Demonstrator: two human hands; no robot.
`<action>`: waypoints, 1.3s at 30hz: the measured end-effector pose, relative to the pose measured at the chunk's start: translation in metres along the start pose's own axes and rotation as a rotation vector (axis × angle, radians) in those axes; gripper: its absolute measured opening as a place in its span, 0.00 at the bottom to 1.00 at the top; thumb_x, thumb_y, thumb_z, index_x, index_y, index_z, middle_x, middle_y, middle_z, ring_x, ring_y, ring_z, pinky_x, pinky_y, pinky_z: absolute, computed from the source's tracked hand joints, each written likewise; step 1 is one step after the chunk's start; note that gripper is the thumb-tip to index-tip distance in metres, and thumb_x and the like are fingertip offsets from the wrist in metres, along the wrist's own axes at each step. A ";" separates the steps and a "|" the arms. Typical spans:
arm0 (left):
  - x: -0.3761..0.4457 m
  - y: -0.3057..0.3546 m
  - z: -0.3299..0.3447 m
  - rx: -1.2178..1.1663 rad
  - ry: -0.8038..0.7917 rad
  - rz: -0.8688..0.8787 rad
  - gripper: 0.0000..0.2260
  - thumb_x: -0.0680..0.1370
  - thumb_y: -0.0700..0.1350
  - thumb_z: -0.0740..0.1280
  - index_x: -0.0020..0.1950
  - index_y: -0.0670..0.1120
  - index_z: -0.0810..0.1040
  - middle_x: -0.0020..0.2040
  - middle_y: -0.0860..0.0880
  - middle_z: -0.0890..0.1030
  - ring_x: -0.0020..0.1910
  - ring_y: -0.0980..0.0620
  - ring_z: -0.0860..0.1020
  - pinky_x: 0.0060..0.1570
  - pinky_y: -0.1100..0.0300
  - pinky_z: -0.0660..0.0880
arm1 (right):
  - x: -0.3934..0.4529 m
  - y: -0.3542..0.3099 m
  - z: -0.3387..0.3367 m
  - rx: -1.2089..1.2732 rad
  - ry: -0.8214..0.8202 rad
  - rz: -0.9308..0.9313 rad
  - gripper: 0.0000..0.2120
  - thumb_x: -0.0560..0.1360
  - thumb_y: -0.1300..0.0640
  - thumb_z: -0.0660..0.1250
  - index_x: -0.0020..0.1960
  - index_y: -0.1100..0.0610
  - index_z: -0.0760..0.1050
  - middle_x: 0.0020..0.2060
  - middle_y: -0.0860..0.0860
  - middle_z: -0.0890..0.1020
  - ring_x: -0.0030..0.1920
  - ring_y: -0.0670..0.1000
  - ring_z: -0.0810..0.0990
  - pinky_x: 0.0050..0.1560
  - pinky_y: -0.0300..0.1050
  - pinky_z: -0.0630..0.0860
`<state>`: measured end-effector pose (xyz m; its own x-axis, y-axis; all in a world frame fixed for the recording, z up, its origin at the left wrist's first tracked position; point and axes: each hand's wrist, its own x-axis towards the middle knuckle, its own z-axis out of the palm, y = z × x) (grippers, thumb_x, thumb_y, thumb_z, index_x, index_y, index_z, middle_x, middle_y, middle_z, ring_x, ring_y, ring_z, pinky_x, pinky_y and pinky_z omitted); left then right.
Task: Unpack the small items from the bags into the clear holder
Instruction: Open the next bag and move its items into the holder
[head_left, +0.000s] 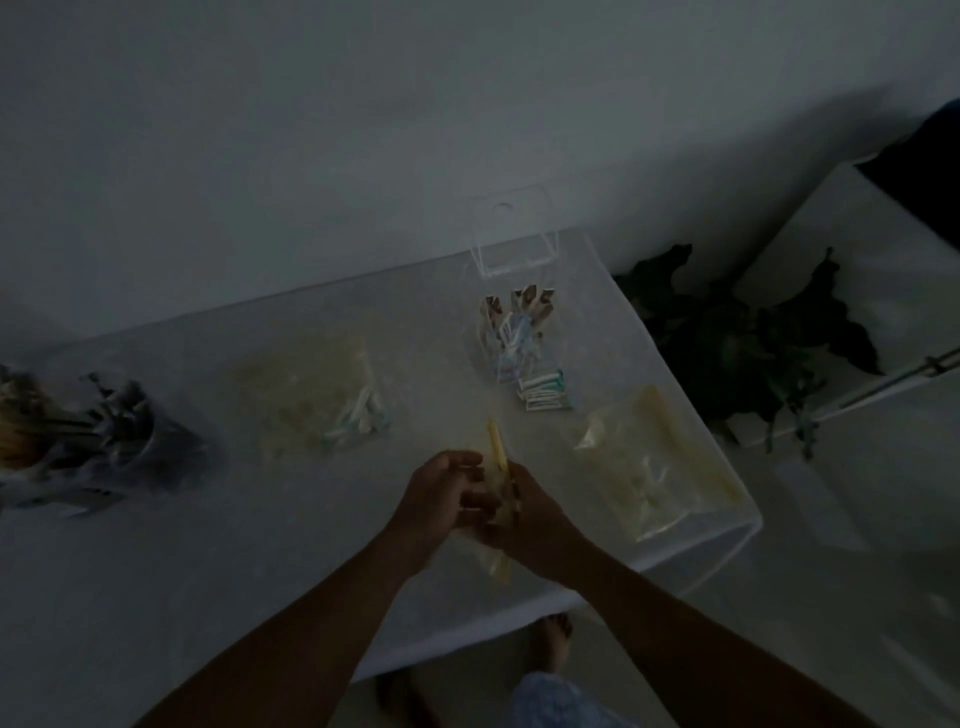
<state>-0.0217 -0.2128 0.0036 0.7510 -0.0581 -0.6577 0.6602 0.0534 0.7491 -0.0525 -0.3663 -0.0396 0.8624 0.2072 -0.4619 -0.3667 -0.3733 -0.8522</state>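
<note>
Head view: I am looking down at a dim, pale bench (218, 561) standing against a wall.
Left hand (441, 493): I am seeing its fingers curling round the near bag (493, 558), grasping it at the top.
Right hand (530, 512): it is gripping the same bag from the other side, touching the left hand.
Near bag: it is hanging between both hands just above the bench edge, its yellow zip strip (497, 449) sticking up past the fingers.
Clear holder (511, 312): it is standing at the far side of the bench, well apart from the hands, with brown-tipped sachets (524, 304) poking up in it.
Small packets (543, 392): they are lying in a loose pile just in front of the holder.
Left bag (317, 395): it is lying flat on the bench with a few white-and-teal items inside.
Right bag (654, 467): it is lying flat near the bench's right edge; I cannot tell its contents.
Dark bundle (93, 441): it is sitting at the far left, too blurred to identify.
Plant (737, 338): it is standing beyond the bench's right corner.
</note>
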 end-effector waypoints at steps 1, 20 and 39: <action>0.001 -0.003 -0.004 0.161 0.057 0.123 0.11 0.80 0.32 0.61 0.56 0.43 0.79 0.53 0.42 0.82 0.38 0.45 0.83 0.41 0.48 0.84 | 0.000 0.001 -0.003 0.010 0.071 0.033 0.34 0.68 0.53 0.78 0.67 0.51 0.64 0.57 0.47 0.78 0.55 0.47 0.80 0.54 0.50 0.81; 0.013 -0.075 -0.022 1.592 -0.001 0.592 0.47 0.72 0.80 0.47 0.82 0.51 0.58 0.81 0.46 0.65 0.72 0.43 0.74 0.75 0.31 0.57 | -0.025 0.012 -0.038 -0.204 0.360 0.215 0.08 0.82 0.54 0.59 0.46 0.52 0.73 0.42 0.51 0.82 0.37 0.46 0.79 0.31 0.35 0.71; 0.031 -0.061 0.039 1.604 0.058 0.696 0.24 0.65 0.62 0.74 0.57 0.53 0.81 0.59 0.50 0.78 0.54 0.45 0.80 0.60 0.41 0.67 | -0.070 0.015 -0.123 -1.074 0.616 0.151 0.21 0.74 0.48 0.68 0.64 0.52 0.70 0.55 0.53 0.79 0.52 0.57 0.77 0.50 0.52 0.74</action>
<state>-0.0391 -0.2570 -0.0590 0.8888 -0.4200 -0.1835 -0.3912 -0.9037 0.1741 -0.0759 -0.4974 0.0102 0.9628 -0.2517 -0.0987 -0.2561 -0.9660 -0.0350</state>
